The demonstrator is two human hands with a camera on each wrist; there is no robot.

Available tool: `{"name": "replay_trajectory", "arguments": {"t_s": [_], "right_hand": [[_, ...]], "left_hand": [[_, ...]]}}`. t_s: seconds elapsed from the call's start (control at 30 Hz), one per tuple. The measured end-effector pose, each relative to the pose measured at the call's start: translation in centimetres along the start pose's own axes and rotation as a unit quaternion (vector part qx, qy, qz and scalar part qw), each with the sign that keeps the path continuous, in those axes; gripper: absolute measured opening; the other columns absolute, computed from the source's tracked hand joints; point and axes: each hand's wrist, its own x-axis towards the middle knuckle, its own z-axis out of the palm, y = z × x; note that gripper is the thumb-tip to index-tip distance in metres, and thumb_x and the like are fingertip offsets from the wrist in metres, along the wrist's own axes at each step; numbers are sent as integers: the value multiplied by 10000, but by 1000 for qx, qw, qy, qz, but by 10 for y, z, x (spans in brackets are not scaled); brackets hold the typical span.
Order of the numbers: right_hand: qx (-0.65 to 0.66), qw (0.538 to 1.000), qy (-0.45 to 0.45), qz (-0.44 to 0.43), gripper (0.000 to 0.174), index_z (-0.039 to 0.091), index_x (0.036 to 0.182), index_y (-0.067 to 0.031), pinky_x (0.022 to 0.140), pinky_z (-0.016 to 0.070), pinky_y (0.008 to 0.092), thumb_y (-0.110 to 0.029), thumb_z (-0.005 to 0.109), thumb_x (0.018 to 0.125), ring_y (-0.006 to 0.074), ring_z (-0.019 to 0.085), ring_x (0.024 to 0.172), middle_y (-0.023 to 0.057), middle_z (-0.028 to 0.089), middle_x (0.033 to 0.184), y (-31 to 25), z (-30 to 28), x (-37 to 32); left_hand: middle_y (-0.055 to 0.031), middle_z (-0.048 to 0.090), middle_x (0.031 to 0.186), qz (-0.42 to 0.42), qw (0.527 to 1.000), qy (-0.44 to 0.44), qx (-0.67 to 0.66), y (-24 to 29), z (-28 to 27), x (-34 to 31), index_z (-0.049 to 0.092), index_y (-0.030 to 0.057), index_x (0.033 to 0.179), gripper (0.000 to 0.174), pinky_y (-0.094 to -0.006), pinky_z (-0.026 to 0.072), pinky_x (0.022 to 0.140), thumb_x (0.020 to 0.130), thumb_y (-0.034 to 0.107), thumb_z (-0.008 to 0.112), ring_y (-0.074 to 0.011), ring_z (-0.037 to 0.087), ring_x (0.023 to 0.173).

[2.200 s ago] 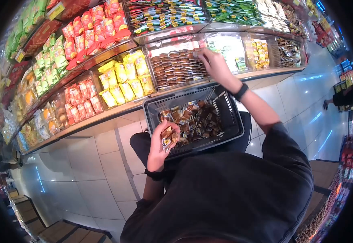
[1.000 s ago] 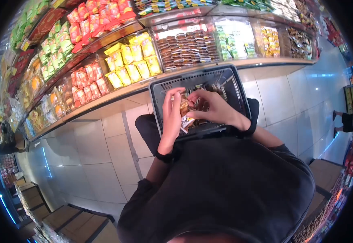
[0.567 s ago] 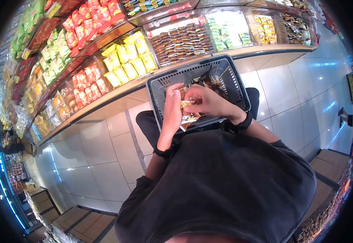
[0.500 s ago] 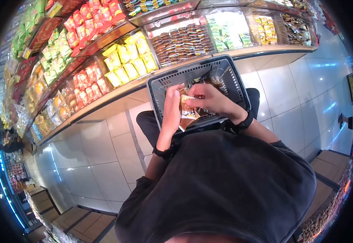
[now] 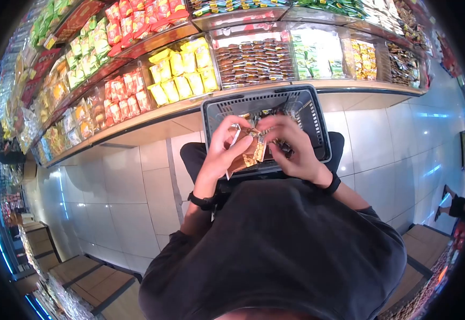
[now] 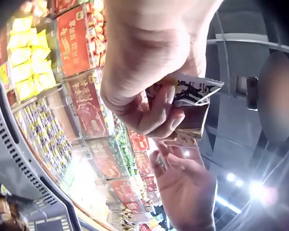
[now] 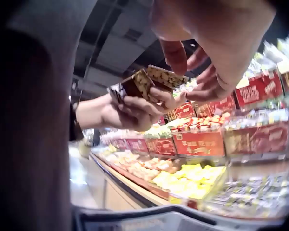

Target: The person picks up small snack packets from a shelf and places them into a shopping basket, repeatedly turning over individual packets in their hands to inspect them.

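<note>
My left hand (image 5: 223, 152) grips a small stack of flat brown snack packets (image 5: 241, 151) over the basket. The left wrist view shows its fingers curled around the packets (image 6: 195, 103), their silvery printed ends sticking out. A nut picture shows on the packets (image 7: 143, 84) in the right wrist view. My right hand (image 5: 294, 152) is bent just right of the stack, fingertips close by its edge. In the right wrist view, the right hand's thumb and fingers (image 7: 207, 79) are spread apart with nothing between them. Beneath both hands, the dark grey shopping basket (image 5: 319, 120) contains more packets, partly hidden.
The basket sits on the person's lap, against the wooden shelf edge (image 5: 349, 85). Behind it stand bins of stacked brown packets (image 5: 253, 61), yellow bags (image 5: 184, 72) and red bags (image 5: 123, 96). Tiled floor (image 5: 115, 197) lies left, and another person's legs (image 5: 445, 205) show far right.
My right hand has come from the bin of brown packets to the left hand, handled the packets there, and now stands slightly apart. The stack in my left hand has turned.
</note>
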Motion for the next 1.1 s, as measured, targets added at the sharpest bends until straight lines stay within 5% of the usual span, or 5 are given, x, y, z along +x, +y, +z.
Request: {"name": "replay_trajectory", "arguments": {"t_s": [0.07,0.13,0.3,0.93,1.1], "right_hand": [[225,962,57,145,204,611,1084,4,822,540,334,-48,707,911,181,644,1036,100,589,1206,-2,7,-4],[463,808,-26,363,191,597,1089,-6,724,534,279,-134,683,977,106,644,907,57,606,1086,3,3,0],[397,836,-47,377,162,658,927,-22,600,513,235,-166,723,963,86,643,655,39,692,748,3,6,5],[472,785,49,398,86,656,1014,-7,645,473,228,-74,686,970,93,592,697,34,664,810,25,1,-4],[683,563,-39,463,211,594,1203,-2,631,454,186,-92,558,1016,80,550,741,48,632,951,53,3,-13]], "left_hand": [[-69,701,972,85,988,-13,127,5,0,0,509,56,1245,326,-234,511,746,963,71,672,-92,668,896],[-66,699,965,101,986,-29,129,11,5,-1,485,68,1291,385,-234,502,737,952,46,666,-87,665,891],[-18,665,898,169,937,-11,307,16,6,3,538,44,1247,276,-211,443,696,982,68,614,-39,578,793],[46,595,787,206,924,146,286,9,-4,15,633,55,1244,222,-190,381,595,1035,78,563,2,466,682],[22,674,860,82,972,-18,219,-9,-4,19,598,-2,1334,360,-184,419,623,981,41,654,-3,529,725]]}}
